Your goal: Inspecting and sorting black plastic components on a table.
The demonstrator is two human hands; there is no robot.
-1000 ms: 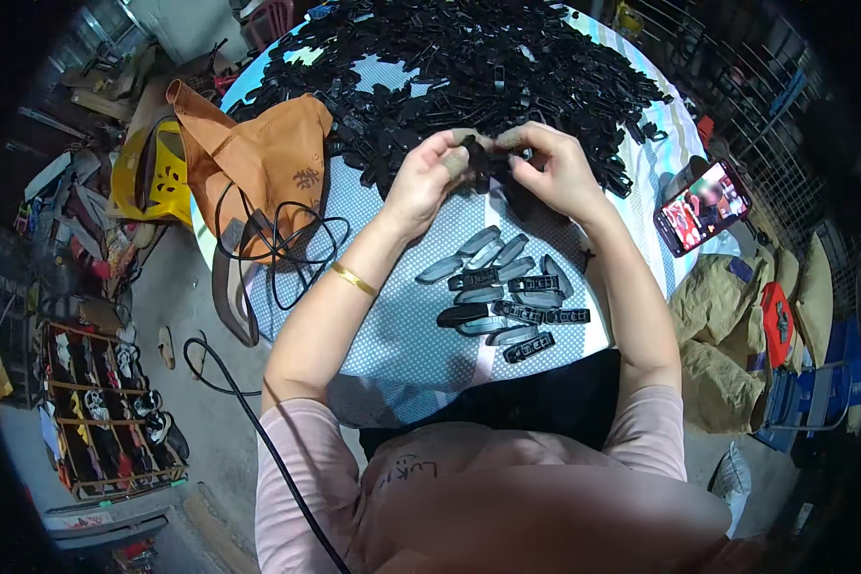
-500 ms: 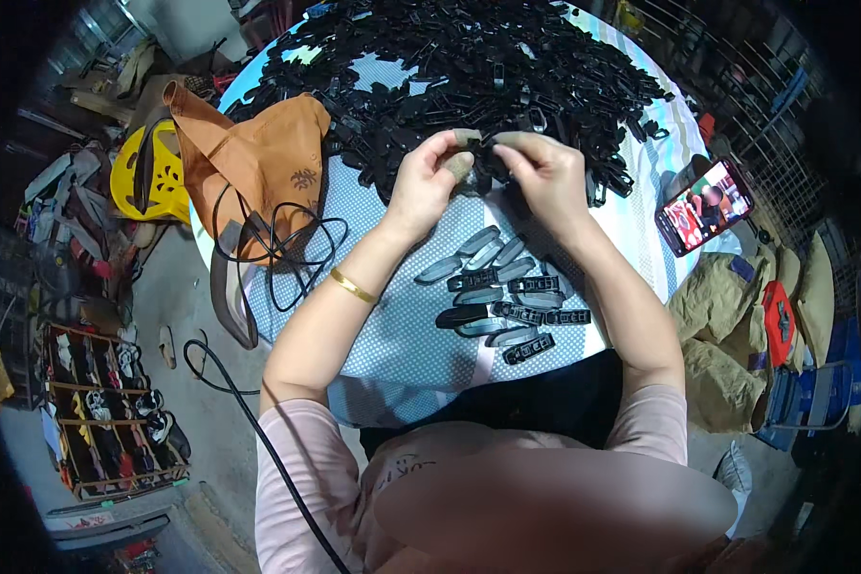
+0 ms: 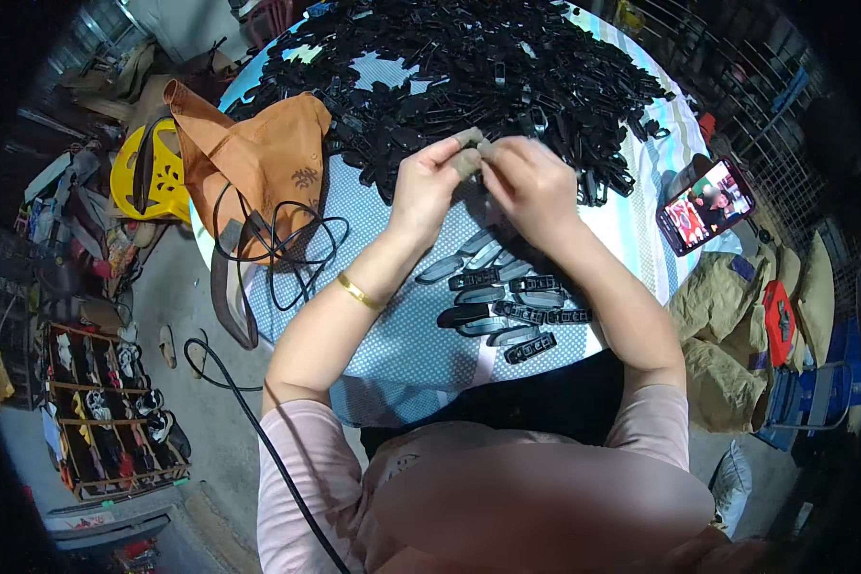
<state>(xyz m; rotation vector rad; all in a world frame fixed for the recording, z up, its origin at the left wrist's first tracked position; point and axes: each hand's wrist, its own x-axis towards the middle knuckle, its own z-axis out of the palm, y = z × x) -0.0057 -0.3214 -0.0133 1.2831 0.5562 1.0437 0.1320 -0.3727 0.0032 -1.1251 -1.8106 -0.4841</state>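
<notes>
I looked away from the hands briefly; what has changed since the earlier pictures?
The right hand has moved left, toward the left hand, and their fingertips now come together; anything between them is hidden. No pickup or release can be made out. The phone, black pile and grey-and-black pieces stayed put.

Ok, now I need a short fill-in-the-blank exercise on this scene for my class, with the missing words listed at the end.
1. The left hand and right hand are close together near a large pile of small parts coloured ____.
2. The gold bangle is worn on the person's ____ side.
3. The smartphone is on the ____ side of the picture.
4. The plastic object with cut-out holes beside the orange-brown bag is coloured ____.

Missing words: black; left; right; yellow.
</notes>
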